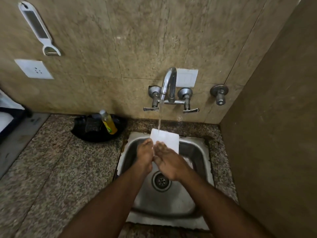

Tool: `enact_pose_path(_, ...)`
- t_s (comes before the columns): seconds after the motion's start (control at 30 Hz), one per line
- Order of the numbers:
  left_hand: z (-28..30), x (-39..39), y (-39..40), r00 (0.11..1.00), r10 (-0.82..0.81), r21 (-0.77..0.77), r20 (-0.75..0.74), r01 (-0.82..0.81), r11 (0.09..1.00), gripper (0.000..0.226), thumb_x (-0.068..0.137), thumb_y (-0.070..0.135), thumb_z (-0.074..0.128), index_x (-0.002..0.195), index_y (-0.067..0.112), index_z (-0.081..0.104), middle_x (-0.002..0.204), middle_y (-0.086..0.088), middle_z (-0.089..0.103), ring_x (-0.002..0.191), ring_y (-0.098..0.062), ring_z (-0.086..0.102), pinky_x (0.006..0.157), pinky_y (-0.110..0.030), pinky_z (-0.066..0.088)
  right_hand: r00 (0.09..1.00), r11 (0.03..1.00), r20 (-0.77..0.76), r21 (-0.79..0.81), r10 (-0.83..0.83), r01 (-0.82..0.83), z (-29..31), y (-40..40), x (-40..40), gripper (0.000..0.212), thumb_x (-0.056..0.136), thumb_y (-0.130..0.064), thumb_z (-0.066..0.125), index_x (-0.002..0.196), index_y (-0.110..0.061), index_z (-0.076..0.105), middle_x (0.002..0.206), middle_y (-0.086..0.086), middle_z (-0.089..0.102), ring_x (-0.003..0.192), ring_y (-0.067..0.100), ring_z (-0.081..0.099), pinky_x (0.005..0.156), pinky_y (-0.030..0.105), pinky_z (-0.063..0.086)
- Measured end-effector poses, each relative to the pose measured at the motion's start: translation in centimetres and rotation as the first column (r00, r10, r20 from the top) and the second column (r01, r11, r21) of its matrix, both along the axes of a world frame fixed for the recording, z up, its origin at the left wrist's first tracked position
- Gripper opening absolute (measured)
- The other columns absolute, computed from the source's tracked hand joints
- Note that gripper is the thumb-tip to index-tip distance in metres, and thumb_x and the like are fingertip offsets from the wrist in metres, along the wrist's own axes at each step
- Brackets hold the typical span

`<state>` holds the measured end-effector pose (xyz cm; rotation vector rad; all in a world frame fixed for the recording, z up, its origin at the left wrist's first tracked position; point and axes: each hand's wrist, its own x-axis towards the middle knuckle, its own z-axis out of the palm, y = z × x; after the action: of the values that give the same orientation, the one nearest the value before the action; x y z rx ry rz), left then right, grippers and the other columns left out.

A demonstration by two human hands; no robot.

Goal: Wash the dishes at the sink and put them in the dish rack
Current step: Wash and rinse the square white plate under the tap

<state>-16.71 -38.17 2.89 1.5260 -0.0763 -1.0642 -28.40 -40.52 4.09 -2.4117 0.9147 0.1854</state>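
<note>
A flat white rectangular dish is held tilted over the steel sink, under the stream of water that runs from the chrome tap. My left hand grips its near left edge. My right hand lies against its near face, fingers spread over it. The water strikes the dish's far top edge. The lower part of the dish is hidden behind my hands.
A bottle of yellow dish soap stands in a black tray on the speckled granite counter, left of the sink. A second valve is on the wall at right. A brown side wall closes the right.
</note>
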Motion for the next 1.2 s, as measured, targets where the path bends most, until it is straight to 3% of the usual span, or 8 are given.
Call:
enact_pose_path(0.17,0.3,-0.5,-0.4,1.000,0.012,-0.060,-0.018,-0.013,0.998,0.023,0.108,0.011,0.047,0.101,0.014,0.069,0.095,0.001,0.071,0.099,-0.024,0.069,0.092,-0.039,0.055,0.991,0.987,-0.065,-0.117,-0.117,0.109,-0.5,-3.5,2.2,0.067,0.108,-0.042,0.025,0.164,-0.014,0.001,0.172,0.004,-0.006,0.159,0.018,-0.003,0.129,0.037,0.003)
enact_pose_path(0.3,0.5,1.6,-1.1,0.998,0.070,-0.043,-0.004,-0.070,0.997,0.026,0.109,0.010,0.044,0.095,0.013,0.067,0.091,0.000,0.071,0.089,-0.022,0.070,0.071,-0.026,0.054,0.999,1.000,0.043,0.015,-0.010,0.009,0.1,-0.6,2.3,0.059,0.109,-0.035,0.028,0.165,-0.021,0.013,0.172,-0.005,0.005,0.159,0.014,0.003,0.129,0.035,0.007)
enact_pose_path(0.5,-0.3,1.1,-1.6,0.999,0.016,-0.111,0.028,-0.013,0.994,0.026,0.110,0.018,0.047,0.124,0.009,0.067,0.120,-0.007,0.074,0.100,-0.020,0.073,0.097,-0.037,0.056,0.985,0.981,-0.052,-0.114,-0.162,0.155,-1.2,-2.5,3.5,0.063,0.109,-0.040,0.017,0.164,-0.020,-0.008,0.171,0.000,-0.017,0.157,0.015,-0.016,0.128,0.038,-0.003)
enact_pose_path(0.7,1.2,2.1,-0.9,0.993,0.059,-0.072,0.101,-0.051,0.996,0.018,0.111,0.015,0.043,0.113,0.014,0.061,0.091,0.002,0.068,0.078,-0.009,0.067,0.055,-0.013,0.053,0.981,0.977,0.160,0.199,-0.110,0.077,-0.6,0.7,2.8,0.056,0.111,-0.036,0.024,0.164,-0.028,0.010,0.170,-0.009,-0.004,0.157,0.009,-0.007,0.127,0.032,0.001)
enact_pose_path(0.83,0.4,0.9,-0.8,0.996,-0.036,-0.114,0.083,0.045,0.992,0.027,0.110,0.015,0.043,0.124,0.014,0.066,0.114,-0.009,0.075,0.096,-0.013,0.075,0.077,-0.025,0.059,0.983,0.981,0.035,-0.065,-0.182,0.184,-1.3,-2.1,3.3,0.064,0.109,-0.042,0.019,0.163,-0.024,-0.010,0.170,-0.004,-0.018,0.157,0.013,-0.016,0.128,0.038,-0.004)
enact_pose_path(1.03,1.2,0.1,-1.1,0.998,0.015,-0.171,0.063,-0.004,0.985,0.029,0.106,0.006,0.049,0.117,0.019,0.072,0.110,-0.009,0.078,0.100,-0.022,0.076,0.084,-0.035,0.060,0.958,0.913,-0.009,-0.307,-0.286,0.270,-0.8,-3.8,4.5,0.071,0.105,-0.053,0.012,0.158,-0.024,-0.024,0.164,-0.001,-0.036,0.151,0.024,-0.035,0.123,0.056,-0.013)
enact_pose_path(1.13,1.2,0.8,-1.3,0.994,0.071,-0.118,0.087,-0.061,0.991,0.021,0.097,0.004,0.060,0.099,0.013,0.078,0.094,-0.010,0.080,0.089,-0.027,0.076,0.084,-0.045,0.063,0.905,0.881,0.009,-0.226,-0.424,0.415,-0.5,-3.5,5.0,0.080,0.102,-0.064,0.011,0.156,-0.019,-0.027,0.160,0.004,-0.044,0.148,0.025,-0.040,0.122,0.063,-0.009)
enact_pose_path(1.2,0.5,1.2,-1.0,0.991,0.095,-0.052,0.096,-0.090,0.995,0.014,0.089,0.018,0.074,0.096,0.008,0.080,0.088,-0.010,0.080,0.084,-0.028,0.078,0.083,-0.051,0.064,0.866,0.858,0.037,-0.128,-0.498,0.498,-0.1,-2.9,5.4,0.088,0.101,-0.064,0.022,0.159,-0.016,-0.024,0.159,0.004,-0.045,0.153,0.028,-0.030,0.123,0.063,0.011)
